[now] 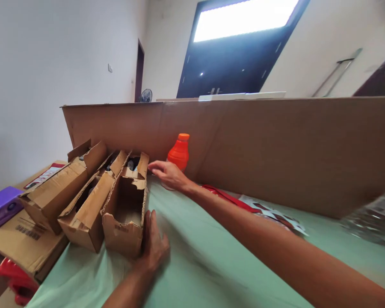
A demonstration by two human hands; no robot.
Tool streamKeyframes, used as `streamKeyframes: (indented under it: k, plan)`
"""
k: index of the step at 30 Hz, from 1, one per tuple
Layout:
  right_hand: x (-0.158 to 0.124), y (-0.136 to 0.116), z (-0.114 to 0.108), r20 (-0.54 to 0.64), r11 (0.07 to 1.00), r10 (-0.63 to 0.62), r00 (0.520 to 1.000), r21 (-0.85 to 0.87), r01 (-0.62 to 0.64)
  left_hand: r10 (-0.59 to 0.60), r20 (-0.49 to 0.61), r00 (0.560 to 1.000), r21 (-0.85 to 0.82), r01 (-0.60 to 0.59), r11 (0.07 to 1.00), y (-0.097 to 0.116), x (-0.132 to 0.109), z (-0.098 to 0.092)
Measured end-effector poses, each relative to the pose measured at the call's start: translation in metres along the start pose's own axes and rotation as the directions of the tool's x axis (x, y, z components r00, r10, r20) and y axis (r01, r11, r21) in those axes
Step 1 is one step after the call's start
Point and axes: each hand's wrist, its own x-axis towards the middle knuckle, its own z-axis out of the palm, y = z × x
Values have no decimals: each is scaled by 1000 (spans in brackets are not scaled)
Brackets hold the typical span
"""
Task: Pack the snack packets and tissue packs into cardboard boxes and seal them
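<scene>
Three long open-topped cardboard boxes stand side by side at the left of the green cloth. The right-hand cardboard box (125,237) is hollow at its near end, with dark things in its far end. Against its right wall, near the front, my left hand (155,246) lies with fingers stretched flat. Farther back, my right hand (170,173) reaches to the same box's far right corner, fingertips at the wall and fingers extended. The middle cardboard box (91,214) and the left cardboard box (57,192) touch no hand. An orange bottle (179,150) stands just behind my right hand.
A tall cardboard panel (276,149) runs along the back. Red straps (231,197) and printed sheets (276,211) lie beyond my right forearm. Clear plastic packaging (377,220) sits far right. At left are a purple box (3,205), a flat carton (35,244) and a red object (16,278).
</scene>
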Motion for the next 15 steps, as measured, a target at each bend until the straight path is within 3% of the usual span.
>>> streamKeyframes:
  k: [4, 7, 11, 15]
  plan:
    - [66, -23, -2, 163, 972, -41, 986, -222, 77, -13, -25, 1000, 23, 14, 1000, -4, 3, 5]
    - [98, -32, 1, 319, 912, 7, 948, -390, 125, -39, -50, 998, 17, 40, 999, -5, 4, 8]
    - [118, -29, 3, 414, 811, 99, 905, -560, 167, -53, -59, 997, -5, 53, 999, -5, 3, 12]
    - [126, -22, 19, 518, 765, 203, 831, -613, 196, -60, -55, 997, -21, 59, 998, -6, 3, 12]
